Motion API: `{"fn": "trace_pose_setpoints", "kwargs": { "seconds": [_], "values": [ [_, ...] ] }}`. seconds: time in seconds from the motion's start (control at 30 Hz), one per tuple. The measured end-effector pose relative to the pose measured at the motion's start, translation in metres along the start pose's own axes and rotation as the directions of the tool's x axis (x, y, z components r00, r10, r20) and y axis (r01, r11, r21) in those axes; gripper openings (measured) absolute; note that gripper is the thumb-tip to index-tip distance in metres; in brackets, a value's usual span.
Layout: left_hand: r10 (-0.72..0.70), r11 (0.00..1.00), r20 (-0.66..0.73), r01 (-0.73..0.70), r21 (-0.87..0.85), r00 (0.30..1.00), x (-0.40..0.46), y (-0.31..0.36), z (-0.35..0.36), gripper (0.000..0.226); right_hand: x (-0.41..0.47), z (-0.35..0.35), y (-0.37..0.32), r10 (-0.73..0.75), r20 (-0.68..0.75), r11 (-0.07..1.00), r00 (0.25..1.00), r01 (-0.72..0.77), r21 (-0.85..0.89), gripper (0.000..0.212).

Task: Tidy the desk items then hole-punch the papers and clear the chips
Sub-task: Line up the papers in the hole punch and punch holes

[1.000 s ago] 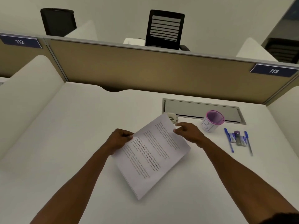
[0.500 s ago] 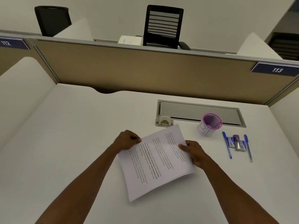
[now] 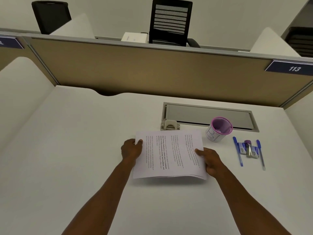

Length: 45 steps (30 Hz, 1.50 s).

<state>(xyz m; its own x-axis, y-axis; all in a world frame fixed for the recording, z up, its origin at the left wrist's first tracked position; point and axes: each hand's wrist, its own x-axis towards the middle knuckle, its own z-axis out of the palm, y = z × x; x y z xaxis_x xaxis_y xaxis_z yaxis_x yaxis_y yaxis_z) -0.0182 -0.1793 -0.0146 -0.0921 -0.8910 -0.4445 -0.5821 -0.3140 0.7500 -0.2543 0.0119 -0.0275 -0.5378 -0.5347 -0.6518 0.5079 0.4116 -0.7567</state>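
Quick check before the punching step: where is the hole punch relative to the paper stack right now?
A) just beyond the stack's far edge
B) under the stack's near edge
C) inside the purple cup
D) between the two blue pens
A: the hole punch sits on the desk just past the far edge of the paper stack, which the left hand and right hand hold by its sides.

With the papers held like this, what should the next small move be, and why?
Probably slide the papers forward so their far edge enters the hole punch. The left hand and right hand grip the side edges, and the punch sits just beyond that edge.
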Motion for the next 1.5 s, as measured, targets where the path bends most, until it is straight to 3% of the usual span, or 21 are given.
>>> {"fn": "trace_pose_setpoints", "kwargs": {
  "seconds": [0.13, 0.47, 0.57, 0.67, 0.77, 0.9, 1.17, 1.5],
  "values": [
    [-0.007, 0.998, 0.004, 0.007, -0.070, 1.000, 0.003, 0.002, 0.003, 0.022, 0.000, 0.002, 0.000, -0.014, -0.041, 0.999, 0.999, 0.013, -0.041, 0.013],
    [0.089, 0.996, -0.087, -0.087, 0.035, 0.992, 0.000, 0.000, 0.013, 0.031, -0.001, 0.015, 0.003, -0.158, -0.141, 0.908, 0.977, 0.087, -0.410, 0.026],
    [0.099, 0.995, -0.109, -0.095, 0.042, 0.989, -0.004, 0.002, 0.015, 0.031, -0.008, 0.022, 0.001, -0.267, -0.197, 0.817, 0.943, 0.113, -0.566, 0.042],
    [0.156, 0.988, -0.159, -0.153, 0.029, 0.975, -0.007, 0.001, 0.016, 0.034, -0.010, 0.025, 0.003, -0.393, -0.283, 0.770, 0.875, 0.145, -0.622, 0.039],
    [0.193, 0.981, -0.162, -0.185, 0.065, 0.968, -0.007, -0.002, 0.017, 0.024, -0.007, 0.026, 0.004, -0.430, -0.361, 0.781, 0.828, 0.141, -0.608, 0.030],
    [0.178, 0.983, -0.146, -0.168, 0.079, 0.973, -0.001, -0.005, 0.019, 0.025, -0.005, 0.026, 0.004, -0.408, -0.399, 0.808, 0.821, 0.121, -0.576, 0.026],
    [0.125, 0.986, -0.161, -0.140, -0.085, 0.979, 0.000, -0.001, 0.016, 0.032, 0.000, 0.021, 0.000, -0.323, -0.408, 0.897, 0.854, 0.138, -0.421, 0.023],
    [0.098, 0.994, -0.105, -0.103, -0.038, 0.990, 0.018, -0.002, 0.017, 0.034, 0.004, 0.021, -0.002, -0.279, -0.402, 0.928, 0.872, 0.138, -0.345, 0.008]
  ]
}}
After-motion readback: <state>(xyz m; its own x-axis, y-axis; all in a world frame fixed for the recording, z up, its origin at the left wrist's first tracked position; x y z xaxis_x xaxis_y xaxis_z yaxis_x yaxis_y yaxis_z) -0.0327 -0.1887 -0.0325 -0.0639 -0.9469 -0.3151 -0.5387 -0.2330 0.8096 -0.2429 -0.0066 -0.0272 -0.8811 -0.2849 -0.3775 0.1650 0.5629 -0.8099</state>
